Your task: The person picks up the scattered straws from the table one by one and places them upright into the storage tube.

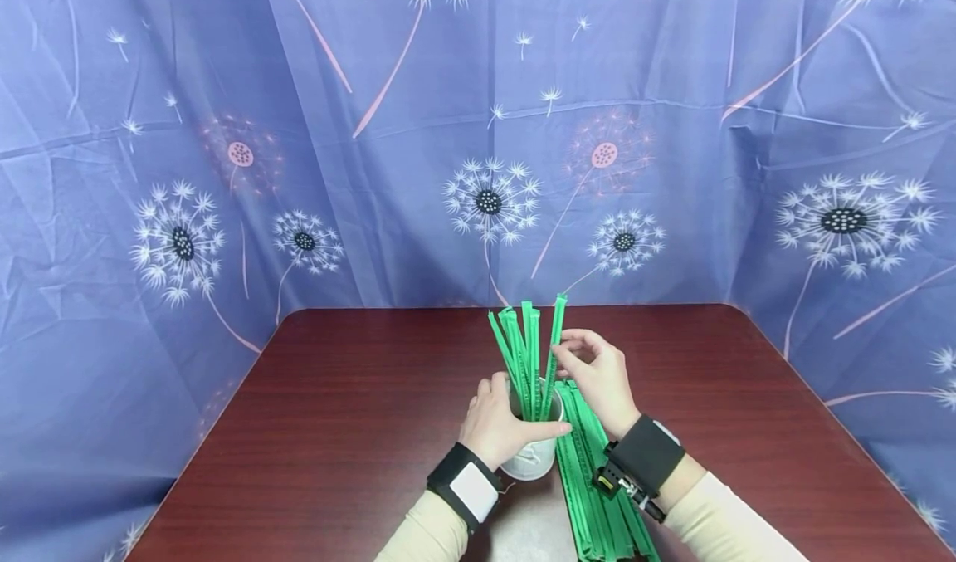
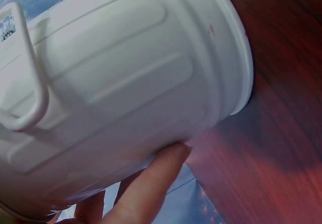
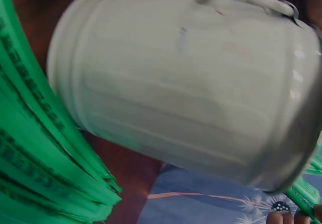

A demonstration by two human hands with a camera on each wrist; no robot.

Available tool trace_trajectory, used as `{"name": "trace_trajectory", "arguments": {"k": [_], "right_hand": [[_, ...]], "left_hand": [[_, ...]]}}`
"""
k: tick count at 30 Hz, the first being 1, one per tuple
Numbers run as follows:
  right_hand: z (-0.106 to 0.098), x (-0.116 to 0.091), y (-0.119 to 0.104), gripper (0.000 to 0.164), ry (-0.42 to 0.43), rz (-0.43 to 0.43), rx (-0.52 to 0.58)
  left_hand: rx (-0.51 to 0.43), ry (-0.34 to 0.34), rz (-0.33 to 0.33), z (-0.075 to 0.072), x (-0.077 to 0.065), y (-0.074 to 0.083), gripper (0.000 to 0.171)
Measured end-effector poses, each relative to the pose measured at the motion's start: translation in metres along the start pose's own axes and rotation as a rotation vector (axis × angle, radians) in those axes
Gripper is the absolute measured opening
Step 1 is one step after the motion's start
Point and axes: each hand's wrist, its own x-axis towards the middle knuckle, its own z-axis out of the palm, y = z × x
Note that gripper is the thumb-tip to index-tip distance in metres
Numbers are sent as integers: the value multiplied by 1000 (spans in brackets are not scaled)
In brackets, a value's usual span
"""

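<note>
A white ribbed metal-look cup with a ring handle (image 1: 532,464) stands upright on the table, holding several thin green wrapped sticks (image 1: 521,359). My left hand (image 1: 495,426) grips the cup near its rim, thumb across the near side; in the left wrist view a fingertip (image 2: 173,158) touches its wall. At the cup's right edge, my right hand (image 1: 601,375) pinches one green wrapped stick (image 1: 558,323) partway up. That stick's lower end is inside the cup. The right wrist view shows the cup side (image 3: 176,78) close up, with fingers at the lower right corner.
A pile of green wrapped sticks with dark print (image 1: 590,471) lies right of the cup, under my right wrist. A dark red wooden table (image 1: 358,379) holds everything. Blue dandelion-print cloth (image 1: 418,188) hangs behind and at both sides.
</note>
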Motion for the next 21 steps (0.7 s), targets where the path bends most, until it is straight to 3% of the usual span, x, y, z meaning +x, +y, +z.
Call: {"name": "trace_trajectory", "arguments": {"k": [10,17,21], "right_hand": [[7,-6,9,20,-42,-62,-219],[5,-6,12,22,-94,-52,-219],[-1,-2,16,32,-62,-22,-217]], "left_hand": [[4,-12,-2,1,1,0,106],[16,-12,-7,1,2,0,108],[14,-5,-10,1,1,0,109]]}}
